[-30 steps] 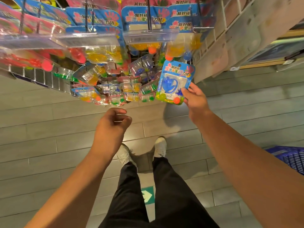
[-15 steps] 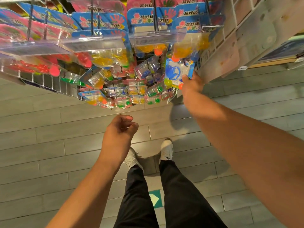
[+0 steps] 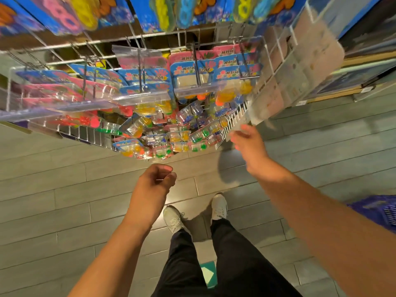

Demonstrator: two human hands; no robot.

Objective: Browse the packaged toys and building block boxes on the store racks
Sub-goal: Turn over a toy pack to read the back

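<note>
1. Grey plank flooring (image 3: 64,200) fills the lower view, with a wire display rack (image 3: 232,123) of packaged toys hanging over it from 9 to 1 o'clock.
2. Blister-packed toys (image 3: 154,136) lie heaped in the rack's wire basket at 12 o'clock. More carded packs (image 3: 192,69) hang on pegs above them, behind clear plastic price strips (image 3: 199,90).
3. At 1 o'clock the right hand (image 3: 249,144) reaches to the basket's right corner, just beside the wire edge. It is motion-blurred, so I cannot tell whether the fingers are spread or pinching anything.
4. At the centre, the left hand (image 3: 155,183) hovers below the basket with its fingers loosely curled, holding nothing and apart from the packs.
5. White sneakers (image 3: 218,205) and dark trousers show at 6 o'clock, and a blue shopping basket (image 3: 377,209) sits on the floor at 3 o'clock.
6. Risk, as I judge it: the heap is loose and leans toward the basket's front lip, so a careless pull at the corner could drag neighbouring packs over the edge onto the floor. A sleeveless forearm brushing the peg hooks could also unseat hanging cards.
7. Card headers carry Chinese characters on blue and pink, with a hand-shaped graphic; blur makes the wording unreadable. No brand name is legible.
</note>
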